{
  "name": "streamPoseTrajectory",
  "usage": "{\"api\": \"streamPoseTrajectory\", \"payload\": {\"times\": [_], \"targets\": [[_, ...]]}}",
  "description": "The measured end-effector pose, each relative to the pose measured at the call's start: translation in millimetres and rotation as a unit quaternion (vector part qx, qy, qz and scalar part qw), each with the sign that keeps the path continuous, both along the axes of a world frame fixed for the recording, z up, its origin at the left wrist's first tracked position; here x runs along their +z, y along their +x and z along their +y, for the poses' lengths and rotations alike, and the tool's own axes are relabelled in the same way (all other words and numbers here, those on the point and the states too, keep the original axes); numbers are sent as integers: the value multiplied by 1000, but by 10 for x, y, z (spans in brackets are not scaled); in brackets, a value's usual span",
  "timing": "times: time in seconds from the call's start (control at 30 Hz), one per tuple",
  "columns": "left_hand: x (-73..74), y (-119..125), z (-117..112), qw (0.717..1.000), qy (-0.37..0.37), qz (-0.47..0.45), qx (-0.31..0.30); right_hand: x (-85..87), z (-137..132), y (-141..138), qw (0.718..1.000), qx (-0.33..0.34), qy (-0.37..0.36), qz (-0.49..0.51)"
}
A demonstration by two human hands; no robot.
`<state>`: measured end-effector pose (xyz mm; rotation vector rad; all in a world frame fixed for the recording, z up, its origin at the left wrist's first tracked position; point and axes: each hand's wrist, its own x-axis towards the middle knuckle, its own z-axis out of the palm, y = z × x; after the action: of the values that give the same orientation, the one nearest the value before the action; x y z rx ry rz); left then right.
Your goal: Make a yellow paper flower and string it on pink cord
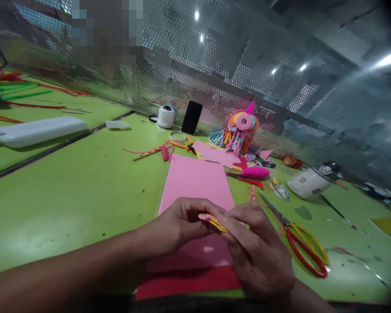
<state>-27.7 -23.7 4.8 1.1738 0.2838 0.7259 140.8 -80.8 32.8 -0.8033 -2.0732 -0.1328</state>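
Observation:
Between my two hands is a small folded piece of pink and yellow paper [213, 221]. My left hand [182, 221] pinches it from the left, thumb below and fingers curled over the top. From the right, my right hand [260, 243] grips its other end, and the fingers hide part of it. Both hands are over a pink sheet [197, 180] that lies on the green table. A red sheet [189, 282] shows at its near edge. Scissors [289, 226] with red and yellow handles lie to the right of my right hand, blades pointing away.
A pink, orange and blue tasselled paper craft [243, 126] stands at the back by a black phone [192, 117] and a white tape roll [166, 117]. A white container [313, 181] is at right, a long white box [39, 130] at left. Pink yarn [256, 172] lies beyond the scissors.

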Motion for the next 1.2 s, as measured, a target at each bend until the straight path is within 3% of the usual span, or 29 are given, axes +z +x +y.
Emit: {"api": "streamPoseTrajectory", "payload": {"times": [0.2,0.47,0.7,0.9,1.2], "targets": [[-9,-54,-5,986,-120,-86,-77,70,23,-10,1000,-6,-9,23],[55,-129,13,995,-57,-31,-71,122,1,18,1000,-5,-12,-15],[75,-175,50,996,-13,4,-91,106,15,10,997,38,-38,50],[114,-215,80,994,0,11,-108,72,21,69,995,69,-50,47],[96,-199,67,995,-23,13,-101,37,-19,82,995,50,-63,64]]}}
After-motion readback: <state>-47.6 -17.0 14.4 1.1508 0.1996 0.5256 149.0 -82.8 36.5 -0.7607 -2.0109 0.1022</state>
